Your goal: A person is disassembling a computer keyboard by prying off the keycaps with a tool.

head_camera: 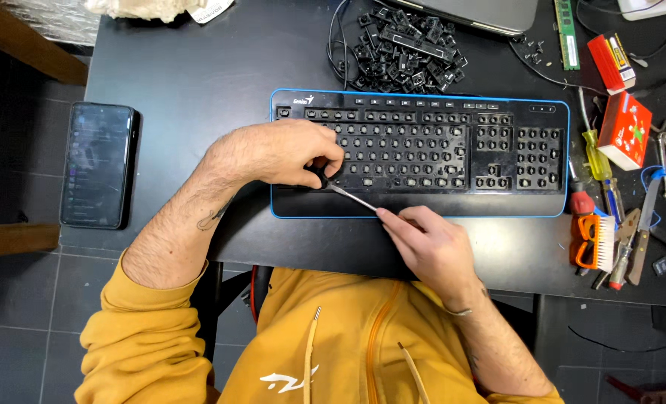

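— What is the person's left hand [288, 153] doing?

— It rests on the lower left part of the black keyboard with a blue rim [422, 153], which lies in the middle of the dark counter [198, 75]. Its fingers are curled down and pinch something small and dark at the bottom row; what exactly they grip cannot be told.

— And the right hand [426, 243]?

— It sits just below the keyboard's front edge, centre of the frame. Its fingers are closed around the handle end of a thin metal tool [355, 199], whose tip slants up and to the left until it meets the left hand's fingertips.

— The keyboard looks bare.

— Its keycaps are off; the rows show open switch posts. A heap of black keycaps [404, 49] lies above it, at the top centre.

— Anything else around?

— A dark phone [97, 164] lies well apart at the left edge of the counter. On the right side sit a red box [624, 129], an orange brush [594, 243] and a yellow-handled screwdriver [596, 153], near the keyboard's right end. The person wears a mustard hooded top [333, 344].
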